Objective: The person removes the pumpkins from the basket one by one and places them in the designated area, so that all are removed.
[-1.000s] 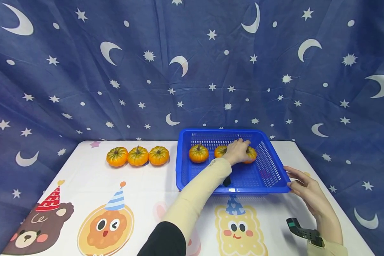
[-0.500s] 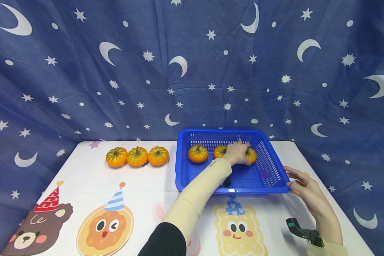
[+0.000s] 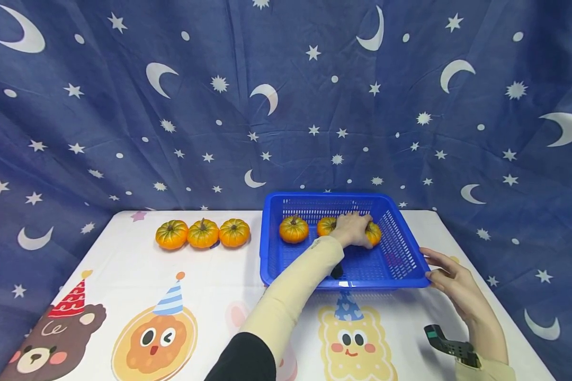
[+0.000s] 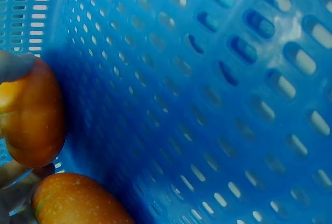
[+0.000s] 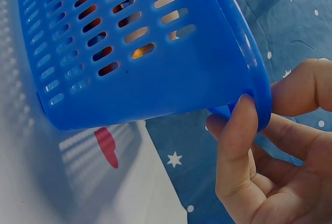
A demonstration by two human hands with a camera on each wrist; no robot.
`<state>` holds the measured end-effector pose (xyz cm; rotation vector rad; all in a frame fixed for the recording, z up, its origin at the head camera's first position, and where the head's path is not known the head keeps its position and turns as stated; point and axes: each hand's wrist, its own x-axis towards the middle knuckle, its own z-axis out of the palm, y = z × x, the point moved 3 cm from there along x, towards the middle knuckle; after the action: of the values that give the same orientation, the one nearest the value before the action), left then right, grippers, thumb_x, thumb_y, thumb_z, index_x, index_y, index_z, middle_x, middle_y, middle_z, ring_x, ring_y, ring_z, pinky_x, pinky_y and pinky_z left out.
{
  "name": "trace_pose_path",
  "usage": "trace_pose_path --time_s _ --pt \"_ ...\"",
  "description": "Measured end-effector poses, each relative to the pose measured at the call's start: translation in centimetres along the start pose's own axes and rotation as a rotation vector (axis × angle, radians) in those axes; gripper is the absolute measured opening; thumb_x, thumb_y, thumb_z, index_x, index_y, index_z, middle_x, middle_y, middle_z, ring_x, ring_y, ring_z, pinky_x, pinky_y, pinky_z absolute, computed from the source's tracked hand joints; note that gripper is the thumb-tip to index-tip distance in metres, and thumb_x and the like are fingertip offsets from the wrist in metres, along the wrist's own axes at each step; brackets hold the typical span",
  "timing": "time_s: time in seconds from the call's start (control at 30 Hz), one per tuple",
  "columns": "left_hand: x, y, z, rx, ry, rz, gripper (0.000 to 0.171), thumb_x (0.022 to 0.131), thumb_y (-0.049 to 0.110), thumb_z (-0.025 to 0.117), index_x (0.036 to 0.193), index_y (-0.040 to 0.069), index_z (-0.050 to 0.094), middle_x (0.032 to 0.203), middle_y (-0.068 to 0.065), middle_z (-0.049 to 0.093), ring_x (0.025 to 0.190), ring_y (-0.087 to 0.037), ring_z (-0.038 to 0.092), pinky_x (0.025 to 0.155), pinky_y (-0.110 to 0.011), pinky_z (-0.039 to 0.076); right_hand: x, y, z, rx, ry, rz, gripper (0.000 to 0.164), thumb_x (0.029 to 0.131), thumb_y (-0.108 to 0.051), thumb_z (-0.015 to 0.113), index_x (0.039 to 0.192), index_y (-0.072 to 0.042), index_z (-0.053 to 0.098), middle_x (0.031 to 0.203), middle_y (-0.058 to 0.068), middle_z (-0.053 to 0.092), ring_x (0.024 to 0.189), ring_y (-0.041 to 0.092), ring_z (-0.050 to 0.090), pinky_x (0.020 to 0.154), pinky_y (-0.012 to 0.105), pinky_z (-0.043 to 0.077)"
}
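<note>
Six pumpkins (image 3: 203, 233) can be counted in all: three on one table (image 3: 209, 270), and three that can be made out in one basket (image 3: 367, 267). One left grip (image 3: 350, 228) and one right grip (image 3: 450, 278) are seen, making two, along with two sleeves (image 3: 286, 312) and one curtain (image 3: 295, 159). Four printed figures (image 3: 355, 338) are shown: one bear (image 3: 69, 324), one pancake (image 3: 157, 336), one biscuit (image 3: 357, 365) and one pink figure (image 3: 237, 315).

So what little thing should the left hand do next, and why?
Probably loosen its grip: the left hand holds a round, ribbed orange pumpkin low inside the rectangular blue plastic basket, close beside another pumpkin, and the right hand pinches the rim, likely steadying it.
</note>
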<state>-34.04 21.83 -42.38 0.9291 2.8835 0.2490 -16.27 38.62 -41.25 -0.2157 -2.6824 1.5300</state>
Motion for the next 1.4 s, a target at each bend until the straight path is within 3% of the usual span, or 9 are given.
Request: trace_pose_path --time_s 0.37,0.8,1.4 --pt "0.0 -0.2 -0.4 -0.068 0.032 0.006 0.075 0.074 0.052 0.075 0.139 0.029 0.047 0.134 -0.002 0.055 0.118 -0.02 0.055 0.092 -0.035 0.048 -0.1 0.0 0.1 -0.011 -0.008 0.021 0.054 0.094 -0.008 0.048 0.146 0.0 0.035 0.138 0.018 0.031 0.09 -0.008 0.054 0.075 0.017 0.053" --pt "-0.9 0.4 -2.9 -0.109 0.089 0.067 0.076 0.074 0.051 0.075 0.141 0.031 0.045 0.124 0.001 0.055 0.107 -0.015 0.054 0.084 -0.031 0.048 0.0 -0.1 0.1 -0.027 -0.006 0.022 0.055 0.094 -0.008 0.049 0.146 0.001 0.035 0.14 0.021 0.029 0.089 -0.01 0.053 0.075 0.014 0.053" --pt "-3.1 1.0 -5.9 -0.052 0.091 0.13 0.078 0.075 0.052 0.074 0.143 0.032 0.042 0.122 0.004 0.053 0.104 -0.013 0.051 0.081 -0.028 0.047 0.0 0.1 0.1 -0.01 -0.007 0.014 0.054 0.094 -0.009 0.048 0.146 0.001 0.035 0.138 0.018 0.032 0.089 -0.008 0.054 0.074 0.014 0.052"
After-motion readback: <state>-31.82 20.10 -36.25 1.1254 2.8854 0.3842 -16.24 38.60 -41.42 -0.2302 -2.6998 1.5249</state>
